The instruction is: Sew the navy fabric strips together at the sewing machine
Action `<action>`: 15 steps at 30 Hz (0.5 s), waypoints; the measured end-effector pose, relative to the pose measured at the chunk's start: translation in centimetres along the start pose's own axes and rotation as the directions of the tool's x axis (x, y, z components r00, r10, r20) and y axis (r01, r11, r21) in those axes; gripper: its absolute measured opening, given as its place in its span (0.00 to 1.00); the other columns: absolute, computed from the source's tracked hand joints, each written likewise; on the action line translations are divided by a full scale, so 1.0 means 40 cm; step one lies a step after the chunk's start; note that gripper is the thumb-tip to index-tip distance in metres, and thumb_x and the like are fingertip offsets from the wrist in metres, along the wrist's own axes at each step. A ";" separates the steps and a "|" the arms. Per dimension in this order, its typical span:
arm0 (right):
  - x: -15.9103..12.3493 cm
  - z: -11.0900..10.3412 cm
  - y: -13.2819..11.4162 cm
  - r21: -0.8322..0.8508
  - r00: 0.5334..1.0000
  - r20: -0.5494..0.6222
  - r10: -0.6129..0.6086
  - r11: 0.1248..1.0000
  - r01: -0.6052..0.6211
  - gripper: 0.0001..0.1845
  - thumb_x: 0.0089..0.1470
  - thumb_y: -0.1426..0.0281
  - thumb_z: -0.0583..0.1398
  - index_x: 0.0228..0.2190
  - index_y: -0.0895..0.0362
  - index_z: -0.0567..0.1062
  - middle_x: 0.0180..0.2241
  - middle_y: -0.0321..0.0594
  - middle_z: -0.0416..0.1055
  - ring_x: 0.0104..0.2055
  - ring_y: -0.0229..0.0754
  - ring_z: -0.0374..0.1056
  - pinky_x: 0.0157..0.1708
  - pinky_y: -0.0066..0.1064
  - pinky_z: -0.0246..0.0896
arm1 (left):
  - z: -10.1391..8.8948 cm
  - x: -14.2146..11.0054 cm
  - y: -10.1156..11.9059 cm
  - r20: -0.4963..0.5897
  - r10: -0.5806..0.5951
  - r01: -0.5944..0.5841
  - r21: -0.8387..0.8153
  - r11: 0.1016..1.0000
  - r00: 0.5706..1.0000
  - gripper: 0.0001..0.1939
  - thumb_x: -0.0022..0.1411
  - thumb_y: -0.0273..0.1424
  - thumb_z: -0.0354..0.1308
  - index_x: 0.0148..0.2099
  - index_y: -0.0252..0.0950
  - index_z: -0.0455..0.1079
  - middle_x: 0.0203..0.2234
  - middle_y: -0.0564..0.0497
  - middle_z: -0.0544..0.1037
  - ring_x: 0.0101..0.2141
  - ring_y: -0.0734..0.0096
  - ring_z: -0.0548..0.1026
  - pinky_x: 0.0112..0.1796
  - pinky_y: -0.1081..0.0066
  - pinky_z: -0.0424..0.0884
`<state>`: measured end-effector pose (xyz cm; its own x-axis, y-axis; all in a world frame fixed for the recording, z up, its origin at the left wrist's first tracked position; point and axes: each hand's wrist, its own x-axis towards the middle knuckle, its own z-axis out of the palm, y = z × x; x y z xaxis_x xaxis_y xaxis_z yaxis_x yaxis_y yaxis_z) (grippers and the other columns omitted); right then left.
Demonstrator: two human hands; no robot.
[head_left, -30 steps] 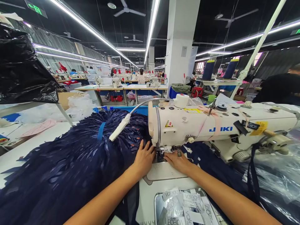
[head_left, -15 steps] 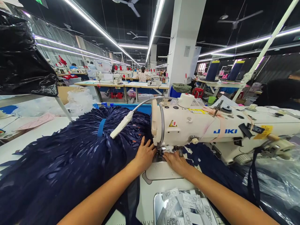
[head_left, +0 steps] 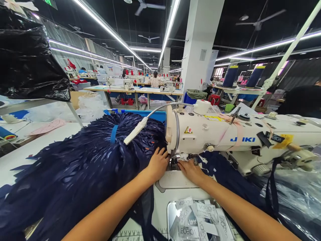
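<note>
Sewing machine, lettered "JUKI", partly covered; left hand and right hand flank its needle end, grip cannot be told. Navy fabric heaped beside left hand; narrow bare counter strip, then tray, labels reading "valege".

Long white linear ceiling lamps lit the room brightly from above. Glare streaked the glossy black plastic bag; heaped navy fabric strips softened into blur at lower left; wide-angle distortion stretched the margins.

Strip lights and ceiling fans hang above worktables.
</note>
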<state>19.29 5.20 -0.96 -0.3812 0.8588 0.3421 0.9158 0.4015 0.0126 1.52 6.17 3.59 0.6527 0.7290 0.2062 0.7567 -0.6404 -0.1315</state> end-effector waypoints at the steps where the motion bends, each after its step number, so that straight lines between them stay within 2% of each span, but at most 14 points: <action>1: -0.009 -0.005 0.008 0.025 1.000 -0.012 -0.029 0.999 0.029 0.14 0.55 0.73 0.54 0.42 0.55 0.74 0.33 0.44 0.74 0.36 0.47 0.68 0.33 0.34 0.64 | -0.015 -0.023 0.000 -0.022 0.008 -0.008 -0.013 1.000 1.000 0.14 0.56 0.19 0.50 0.44 0.32 0.69 0.44 0.43 0.72 0.48 0.60 0.66 0.51 0.59 0.60; 3: -0.034 -0.018 0.025 0.090 0.992 -0.072 -0.108 0.989 0.114 0.14 0.54 0.74 0.54 0.42 0.57 0.73 0.35 0.45 0.72 0.38 0.48 0.67 0.36 0.36 0.63 | -0.048 -0.084 -0.004 -0.112 0.021 -0.025 -0.038 0.999 0.994 0.11 0.60 0.21 0.48 0.41 0.32 0.70 0.41 0.45 0.73 0.42 0.67 0.69 0.45 0.67 0.65; 5: -0.061 -0.034 0.035 0.162 0.968 -0.167 -0.190 0.963 0.217 0.12 0.55 0.75 0.51 0.38 0.58 0.73 0.37 0.47 0.71 0.39 0.48 0.66 0.38 0.39 0.63 | -0.080 -0.157 -0.012 -0.219 0.046 -0.051 -0.018 0.999 0.975 0.12 0.64 0.24 0.45 0.34 0.33 0.69 0.32 0.48 0.74 0.34 0.69 0.70 0.38 0.68 0.66; 7: -0.085 -0.053 0.031 0.229 0.937 -0.246 -0.248 0.925 0.305 0.13 0.57 0.75 0.48 0.32 0.58 0.72 0.36 0.46 0.70 0.39 0.46 0.65 0.38 0.39 0.62 | -0.104 -0.227 -0.020 -0.245 0.130 -0.115 0.073 0.991 0.961 0.13 0.65 0.24 0.45 0.31 0.33 0.69 0.28 0.49 0.73 0.30 0.69 0.69 0.35 0.68 0.65; 9: -0.102 -0.073 0.010 0.281 0.915 -0.282 -0.287 0.888 0.365 0.15 0.59 0.75 0.47 0.27 0.58 0.70 0.33 0.45 0.69 0.36 0.43 0.64 0.36 0.38 0.61 | -0.121 -0.279 -0.030 -0.203 0.241 -0.204 0.187 0.961 0.949 0.12 0.63 0.22 0.45 0.33 0.33 0.69 0.31 0.47 0.74 0.35 0.66 0.69 0.38 0.65 0.63; 11: -0.111 -0.092 -0.021 0.312 0.897 -0.303 -0.322 0.856 0.413 0.14 0.59 0.76 0.47 0.26 0.58 0.68 0.30 0.43 0.68 0.34 0.42 0.63 0.35 0.36 0.60 | -0.133 -0.307 -0.044 -0.192 0.290 -0.231 0.280 0.932 0.938 0.12 0.62 0.21 0.45 0.37 0.33 0.70 0.39 0.46 0.74 0.42 0.62 0.67 0.43 0.63 0.60; 15: -0.119 -0.118 -0.078 0.325 0.856 -0.357 -0.374 0.810 0.489 0.14 0.57 0.80 0.48 0.24 0.58 0.66 0.28 0.40 0.66 0.32 0.39 0.60 0.36 0.35 0.59 | -0.147 -0.302 -0.077 -0.216 0.198 -0.099 0.397 0.912 0.956 0.15 0.62 0.19 0.44 0.47 0.35 0.68 0.50 0.46 0.68 0.48 0.60 0.64 0.46 0.61 0.57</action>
<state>18.85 -1.65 1.81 -0.6237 0.4717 0.6233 0.5140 0.8483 -0.1277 -8.91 -2.08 7.23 0.7662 0.5177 0.3808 0.6399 -0.5605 -0.5256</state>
